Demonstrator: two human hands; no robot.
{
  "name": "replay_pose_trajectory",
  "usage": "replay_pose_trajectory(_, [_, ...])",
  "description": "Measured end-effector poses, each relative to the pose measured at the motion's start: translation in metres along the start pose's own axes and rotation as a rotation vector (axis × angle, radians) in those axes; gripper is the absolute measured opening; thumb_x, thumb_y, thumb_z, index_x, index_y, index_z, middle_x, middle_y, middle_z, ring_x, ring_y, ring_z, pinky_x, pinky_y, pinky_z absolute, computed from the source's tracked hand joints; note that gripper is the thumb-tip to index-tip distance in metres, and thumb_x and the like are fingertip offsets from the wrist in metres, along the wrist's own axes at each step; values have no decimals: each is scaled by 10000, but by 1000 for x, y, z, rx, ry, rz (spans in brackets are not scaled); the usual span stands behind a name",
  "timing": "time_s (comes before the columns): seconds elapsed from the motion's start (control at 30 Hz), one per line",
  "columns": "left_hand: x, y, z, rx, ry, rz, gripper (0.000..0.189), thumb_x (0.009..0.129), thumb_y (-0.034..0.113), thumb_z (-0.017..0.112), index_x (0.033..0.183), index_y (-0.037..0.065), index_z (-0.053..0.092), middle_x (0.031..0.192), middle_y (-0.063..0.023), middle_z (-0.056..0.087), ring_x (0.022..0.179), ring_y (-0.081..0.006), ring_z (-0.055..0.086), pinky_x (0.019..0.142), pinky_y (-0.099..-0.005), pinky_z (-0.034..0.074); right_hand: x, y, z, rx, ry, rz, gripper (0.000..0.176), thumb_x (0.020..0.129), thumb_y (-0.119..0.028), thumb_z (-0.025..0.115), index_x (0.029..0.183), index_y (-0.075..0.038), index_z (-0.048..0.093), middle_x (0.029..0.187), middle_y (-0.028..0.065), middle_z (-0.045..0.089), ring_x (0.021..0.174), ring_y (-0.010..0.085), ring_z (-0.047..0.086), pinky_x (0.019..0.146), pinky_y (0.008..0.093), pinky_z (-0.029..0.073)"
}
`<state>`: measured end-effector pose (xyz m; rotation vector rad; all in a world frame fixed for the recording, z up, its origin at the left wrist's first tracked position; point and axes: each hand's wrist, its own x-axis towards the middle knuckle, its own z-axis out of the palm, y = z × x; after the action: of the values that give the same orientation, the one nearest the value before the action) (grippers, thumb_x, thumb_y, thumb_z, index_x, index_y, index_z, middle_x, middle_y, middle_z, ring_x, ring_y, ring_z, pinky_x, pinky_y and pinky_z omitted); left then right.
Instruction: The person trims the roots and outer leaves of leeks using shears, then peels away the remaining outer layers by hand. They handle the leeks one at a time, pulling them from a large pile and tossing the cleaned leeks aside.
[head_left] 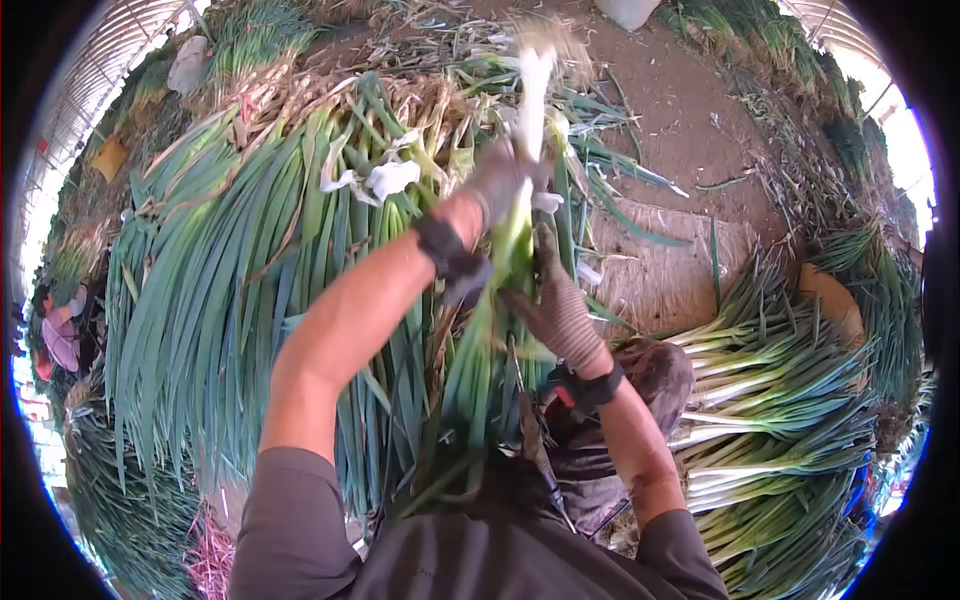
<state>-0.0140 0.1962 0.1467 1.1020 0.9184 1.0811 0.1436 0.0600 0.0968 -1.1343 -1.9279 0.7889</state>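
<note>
A green onion (pixel 535 95) with a thick white stalk stands out in front of me, its root end at the top blurred by motion. My left hand (pixel 498 185), in a grey work glove, is closed around the white part. Lower down, my gloved right hand (pixel 552 310) grips the green part, its thumb across the leaves and a finger pointing up along them. Long green leaves run down from there toward my lap. To the left lies a big pile of untrimmed green onions (pixel 230 220), with torn white peelings (pixel 392 178) on it.
Cleaned green onions (pixel 740 430) with white stalks are stacked at my right. A flat brown sheet (pixel 670 265) lies on the dirt floor (pixel 690 130). More bundles line both sides. Another person (pixel 62 335) is at the far left. Pink ties (pixel 208 550) lie at lower left.
</note>
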Motion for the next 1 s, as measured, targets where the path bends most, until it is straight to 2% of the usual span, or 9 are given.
replay_pose_trajectory(0.1, [19, 90, -42, 92, 77, 314, 195, 831, 112, 754, 922, -23, 646, 812, -100, 686, 699, -174, 674, 682, -313, 580, -9, 21, -22, 289, 103, 161, 710, 854, -128, 767, 1452, 34, 419, 1402, 238, 546, 1208, 338, 618, 1042, 386, 485])
replay_pose_trajectory(0.17, [6, 158, -61, 280, 103, 448, 233, 871, 174, 725, 961, -28, 653, 839, -91, 692, 729, -176, 677, 704, -319, 579, -12, 29, -63, 36, 204, 266, 610, 857, -128, 766, 1386, 24, 503, 1368, 202, 587, 1235, 311, 597, 1037, 389, 478])
replay_pose_trajectory(0.27, [-33, 206, -51, 108, -154, 527, 322, 877, 289, 777, 1054, 86, 602, 886, -63, 715, 694, -224, 689, 636, -334, 585, 6, -30, -116, -213, 321, 16, 555, 834, -114, 761, 1339, -6, 558, 1315, 194, 613, 1270, 318, 561, 1019, 408, 478])
replay_pose_trajectory(0.37, [-48, 193, -31, 312, -35, 469, 265, 879, 187, 722, 1011, -33, 658, 875, -87, 696, 759, -173, 679, 740, -306, 578, 37, -102, -153, -687, 427, -369, 632, 764, -109, 779, 1357, -65, 563, 1232, 180, 630, 1230, 348, 561, 1038, 461, 458])
replay_pose_trajectory(0.53, [-72, 148, 32, 349, -292, 477, 349, 887, 293, 724, 1060, 0, 646, 902, -62, 683, 827, -139, 668, 791, -287, 566, 73, -213, -180, -1239, 324, -1014, 717, 673, -115, 786, 1354, -114, 563, 1301, 115, 605, 1319, 321, 489, 1186, 470, 323])
replay_pose_trajectory(0.6, [-84, 144, 54, 334, -436, 468, 345, 903, 291, 714, 1074, 0, 640, 899, -56, 675, 837, -135, 657, 826, -298, 556, 89, -212, -194, -1494, 223, -1031, 632, 696, -201, 724, 1319, -177, 624, 1370, 133, 571, 1460, 341, 309, 1239, 505, 198])
replay_pose_trajectory(0.8, [-101, 121, 99, 438, -446, 550, 559, 970, 416, 651, 1336, 5, 555, 1027, -87, 682, 957, -154, 644, 917, -303, 537, 93, -219, -228, -1618, -91, -1191, 190, 700, -186, 642, 877, -117, 643, 800, 11, 578, 771, 214, 566, 841, 383, 493])
replay_pose_trajectory(0.87, [-113, 105, 95, 532, -388, 502, 779, 944, 538, 631, 1472, -2, 440, 1095, -107, 670, 1015, -155, 614, 944, -303, 520, 96, -211, -243, -1557, -60, -1265, 177, 700, -184, 643, 862, -113, 633, 802, 23, 574, 781, 222, 568, 853, 384, 493])
replay_pose_trajectory(1.0, [-139, 36, 61, 567, -363, 383, 613, 942, 288, 713, 1415, -27, 485, 1233, -132, 656, 1082, -150, 608, 1001, -312, 470, 78, -228, -270, -1615, -30, -1130, 183, 741, -181, 612, 898, -89, 635, 859, 63, 575, 884, 262, 577, 945, 455, 474])
